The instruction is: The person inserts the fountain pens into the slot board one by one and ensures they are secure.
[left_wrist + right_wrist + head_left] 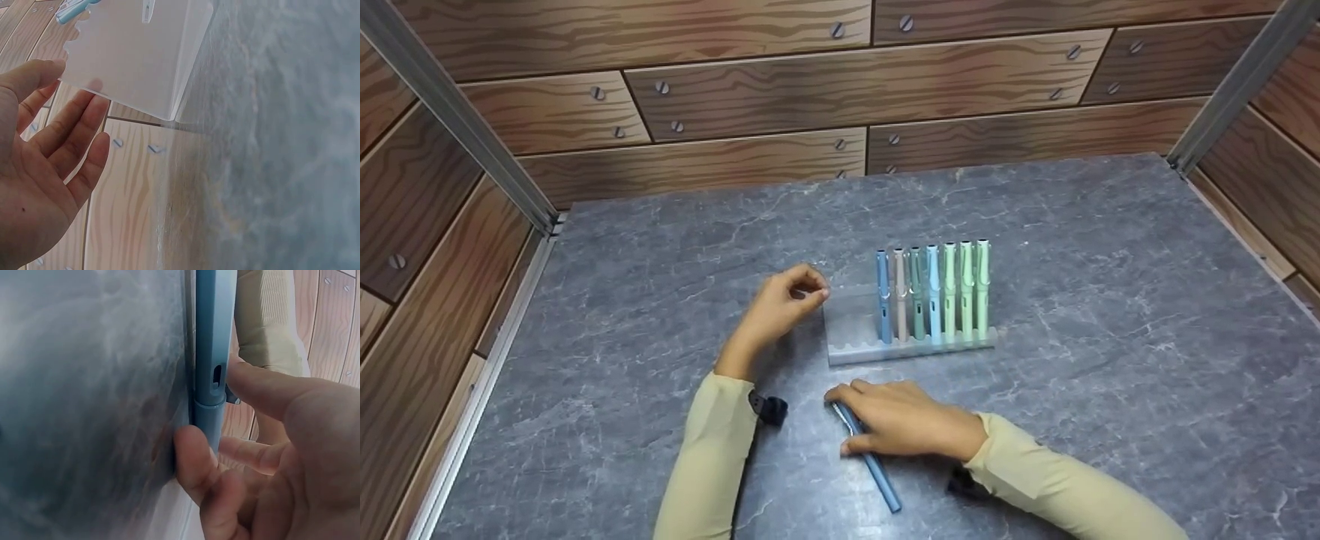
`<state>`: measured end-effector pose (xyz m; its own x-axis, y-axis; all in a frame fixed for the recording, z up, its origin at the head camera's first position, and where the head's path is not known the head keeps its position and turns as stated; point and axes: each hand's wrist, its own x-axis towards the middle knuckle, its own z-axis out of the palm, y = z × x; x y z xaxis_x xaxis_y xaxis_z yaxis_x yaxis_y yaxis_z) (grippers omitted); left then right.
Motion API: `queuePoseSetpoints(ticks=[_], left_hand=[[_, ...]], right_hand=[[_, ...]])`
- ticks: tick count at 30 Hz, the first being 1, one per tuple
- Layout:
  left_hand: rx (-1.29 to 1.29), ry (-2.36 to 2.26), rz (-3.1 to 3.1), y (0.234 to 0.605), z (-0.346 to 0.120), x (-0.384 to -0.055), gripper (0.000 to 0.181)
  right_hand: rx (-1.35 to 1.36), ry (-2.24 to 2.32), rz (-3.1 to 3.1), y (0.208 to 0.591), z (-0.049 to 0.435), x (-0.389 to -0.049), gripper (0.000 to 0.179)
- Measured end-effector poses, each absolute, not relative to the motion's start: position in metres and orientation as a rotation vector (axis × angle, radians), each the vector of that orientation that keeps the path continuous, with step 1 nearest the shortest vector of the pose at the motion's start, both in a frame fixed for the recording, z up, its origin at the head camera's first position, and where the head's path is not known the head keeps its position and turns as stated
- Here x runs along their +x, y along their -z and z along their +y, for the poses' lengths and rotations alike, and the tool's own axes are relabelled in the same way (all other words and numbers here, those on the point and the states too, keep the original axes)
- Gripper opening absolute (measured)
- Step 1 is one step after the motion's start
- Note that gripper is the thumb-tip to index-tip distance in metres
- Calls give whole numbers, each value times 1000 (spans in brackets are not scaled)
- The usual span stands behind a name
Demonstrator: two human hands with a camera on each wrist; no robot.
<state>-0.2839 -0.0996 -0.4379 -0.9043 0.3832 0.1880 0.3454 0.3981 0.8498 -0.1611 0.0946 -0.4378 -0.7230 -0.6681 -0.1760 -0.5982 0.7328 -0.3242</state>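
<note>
A clear acrylic pen stand [851, 322] is on the table, with several capped pens [934, 292] upright in the slots on its right side. Its left slots hold no pens. At the stand's left edge, my left hand [787, 304] pinches the translucent panel [135, 62] between thumb and fingers; one fingertip shows through it. In front of the stand, a blue pen [881, 480] lies slantwise on the table. My right hand [907, 420] grips its upper part, thumb on one side and fingers on the other. The right wrist view shows this blue pen [214, 343] close up, with its small barrel window.
Grey marbled tabletop [660, 262] surrounds the stand. Wood-patterned panels [750, 97] stand behind and at both sides, with metal posts [472, 120] at the corners. A black wrist device [769, 409] sits at my left cuff.
</note>
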Motion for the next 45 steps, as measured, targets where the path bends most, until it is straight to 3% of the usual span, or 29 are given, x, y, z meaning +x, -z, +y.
queuePoseSetpoints(ticks=[19,45], left_hand=[[683,-1598,2572,438,-98,-284,9],[668,-1562,2596,437,-99,-283,8]], right_hand=[[-977,499,2624,440,96,-167,47],[-995,617,2639,430,107,-169,52]])
